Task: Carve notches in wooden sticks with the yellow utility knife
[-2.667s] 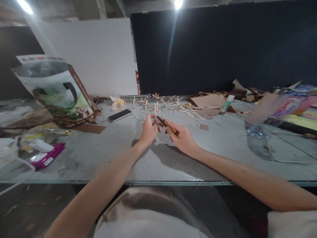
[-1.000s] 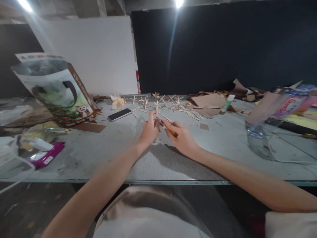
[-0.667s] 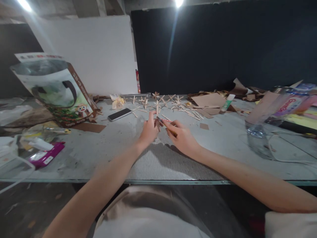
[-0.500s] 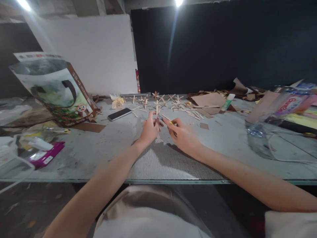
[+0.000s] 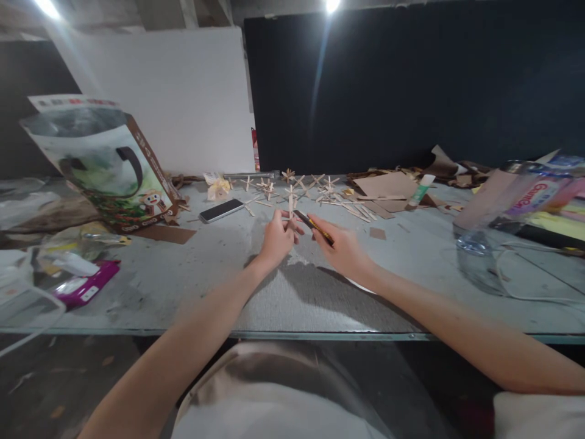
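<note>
Pinched in my left hand (image 5: 278,239) is a pale wooden craft stick (image 5: 290,200), standing nearly upright above the fingers. My right hand (image 5: 342,247) is closed around a slim black-and-yellow tool (image 5: 323,233), held like a pen. The far end of this tool points at the stick near my left fingertips; whether it touches is hard to tell. Its tip is too small to make out. Just beyond both hands lie several wooden sticks (image 5: 359,212), some joined into star shapes (image 5: 300,183).
A black phone (image 5: 222,210) lies left of my hands, before a large printed bag (image 5: 109,164). Cardboard pieces (image 5: 386,184) and a glue stick (image 5: 421,189) lie at back right. A clear plastic bottle (image 5: 498,210) is farther right; a purple box (image 5: 89,285) sits at left.
My right hand has turned, so the black-and-yellow tool now shows along its length and points at the stick. My left hand stays nearly in place, still holding the stick.
</note>
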`<state>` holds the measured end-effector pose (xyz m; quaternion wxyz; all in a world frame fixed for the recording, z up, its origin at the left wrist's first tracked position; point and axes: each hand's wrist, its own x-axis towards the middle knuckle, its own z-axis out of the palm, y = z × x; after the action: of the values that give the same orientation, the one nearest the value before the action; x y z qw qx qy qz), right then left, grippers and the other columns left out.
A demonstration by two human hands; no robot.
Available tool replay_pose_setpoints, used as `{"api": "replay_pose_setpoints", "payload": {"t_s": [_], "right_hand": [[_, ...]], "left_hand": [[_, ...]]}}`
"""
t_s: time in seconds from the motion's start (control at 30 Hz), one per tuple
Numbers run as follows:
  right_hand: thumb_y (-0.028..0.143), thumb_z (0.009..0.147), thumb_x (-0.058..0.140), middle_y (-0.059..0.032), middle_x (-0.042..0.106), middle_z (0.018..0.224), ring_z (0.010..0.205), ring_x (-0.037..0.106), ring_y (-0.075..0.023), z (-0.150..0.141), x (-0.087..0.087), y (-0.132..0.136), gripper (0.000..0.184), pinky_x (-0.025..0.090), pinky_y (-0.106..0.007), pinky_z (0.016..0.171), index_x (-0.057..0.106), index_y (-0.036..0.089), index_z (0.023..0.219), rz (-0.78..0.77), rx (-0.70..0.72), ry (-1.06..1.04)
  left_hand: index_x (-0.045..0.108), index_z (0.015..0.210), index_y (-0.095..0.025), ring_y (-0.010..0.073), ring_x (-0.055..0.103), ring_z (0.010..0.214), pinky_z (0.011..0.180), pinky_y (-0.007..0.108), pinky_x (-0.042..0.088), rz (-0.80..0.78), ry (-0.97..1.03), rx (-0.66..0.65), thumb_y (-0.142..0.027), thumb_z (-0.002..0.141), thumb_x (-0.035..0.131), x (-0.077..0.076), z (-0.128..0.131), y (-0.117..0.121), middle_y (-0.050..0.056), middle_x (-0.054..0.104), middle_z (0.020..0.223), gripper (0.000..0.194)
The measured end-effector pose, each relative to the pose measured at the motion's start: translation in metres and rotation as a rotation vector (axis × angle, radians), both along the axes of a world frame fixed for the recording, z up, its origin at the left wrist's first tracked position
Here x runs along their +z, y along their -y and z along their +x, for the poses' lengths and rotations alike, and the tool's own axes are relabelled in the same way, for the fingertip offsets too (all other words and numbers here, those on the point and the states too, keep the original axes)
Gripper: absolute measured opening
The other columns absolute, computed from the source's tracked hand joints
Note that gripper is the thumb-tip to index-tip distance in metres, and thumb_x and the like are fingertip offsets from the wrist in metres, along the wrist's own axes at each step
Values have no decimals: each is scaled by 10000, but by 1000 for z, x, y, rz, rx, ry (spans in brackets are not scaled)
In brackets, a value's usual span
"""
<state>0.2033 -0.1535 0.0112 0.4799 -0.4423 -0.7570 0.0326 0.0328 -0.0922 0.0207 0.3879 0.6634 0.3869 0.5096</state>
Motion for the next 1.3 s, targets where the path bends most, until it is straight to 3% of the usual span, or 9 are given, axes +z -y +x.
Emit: {"api": "replay_pose_setpoints", "payload": {"t_s": [0.43,0.7,0.93,1.17,1.3], "right_hand": [[307,1022,461,-108,773,874,658,663,-178,1,4,4,539,549,-295,698,627,133,1505,-52,-4,37],[265,1019,430,-66,723,812,655,594,-142,0,12,9,539,495,-238,656,634,116,1495,-111,48,73],[295,1029,437,-64,711,822,606,551,-117,-6,16,13,546,452,-215,592,614,116,1514,-258,134,-112],[316,1029,473,-22,650,836,425,430,-54,-13,17,18,552,367,-182,391,582,178,1552,-430,223,-314],[319,1029,490,-7,632,869,391,447,-44,-15,20,21,542,379,-178,328,576,224,1556,-528,274,-398]], "left_hand": [[452,932,-236,98,549,432,498,241,409,21,-47,11,-276,1021,579,0,0,0,-46,680,637,160],[439,901,-243,101,534,466,524,243,381,22,-97,20,-195,1021,549,2,-2,4,-52,646,629,170],[458,945,-239,107,537,489,547,250,385,56,-111,33,-232,1032,543,1,-2,3,-44,662,665,122],[435,937,-242,113,532,473,537,249,368,86,-104,22,-237,1026,537,-2,-3,2,-60,626,614,136],[438,938,-243,114,533,472,538,251,356,76,-109,28,-235,1022,542,-3,-3,2,-63,625,621,134]]}}
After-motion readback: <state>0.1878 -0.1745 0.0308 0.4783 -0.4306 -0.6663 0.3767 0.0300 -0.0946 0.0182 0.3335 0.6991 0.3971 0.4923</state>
